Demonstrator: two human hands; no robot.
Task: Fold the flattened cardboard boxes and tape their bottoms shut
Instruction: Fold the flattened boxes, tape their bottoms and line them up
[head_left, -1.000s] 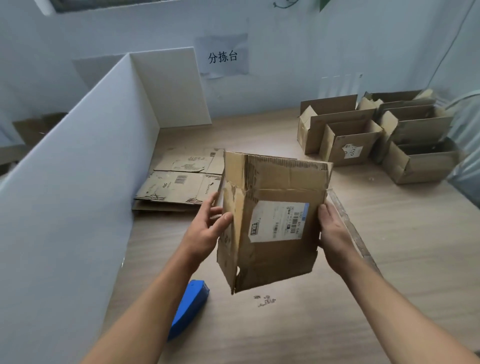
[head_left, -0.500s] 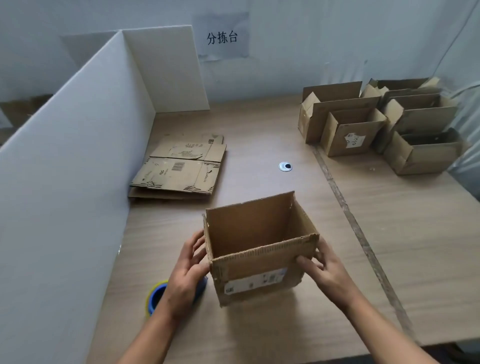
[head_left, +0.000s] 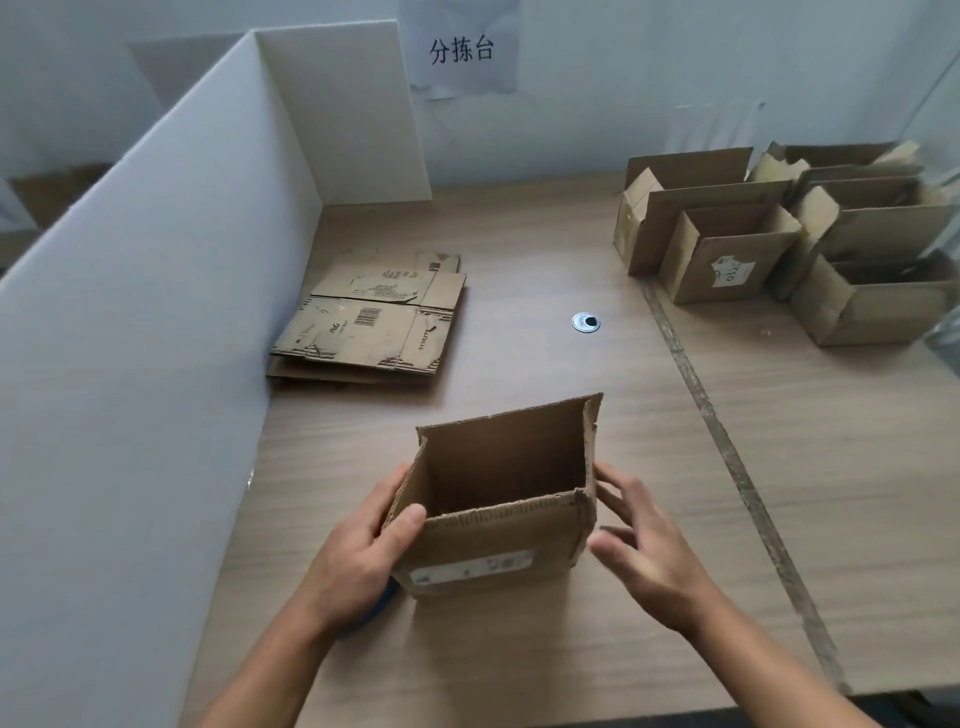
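Note:
An opened cardboard box (head_left: 493, 551) stands upright on the wooden table (head_left: 519, 654), its open top facing me and a white label on its near face. My left hand (head_left: 358, 551) grips its left near corner, thumb on the front face and fingers along the left wall. My right hand (head_left: 649, 551) is beside the right wall with fingers spread and straight, the fingertips at the box's edge. A stack of flattened boxes (head_left: 363, 327) lies farther back on the left. A sliver of the blue tape roll (head_left: 388, 598) shows under my left hand.
A white partition (head_left: 156, 312) walls off the left side. Several folded open boxes (head_left: 727, 254) stand at the back right. A round metal grommet (head_left: 585, 322) sits mid-table, and a taped seam (head_left: 727, 457) runs along the table to the right of the box.
The box went from held up in the air to standing upright on the table with its opening up. My right hand's fingers have loosened and spread away from the box's side.

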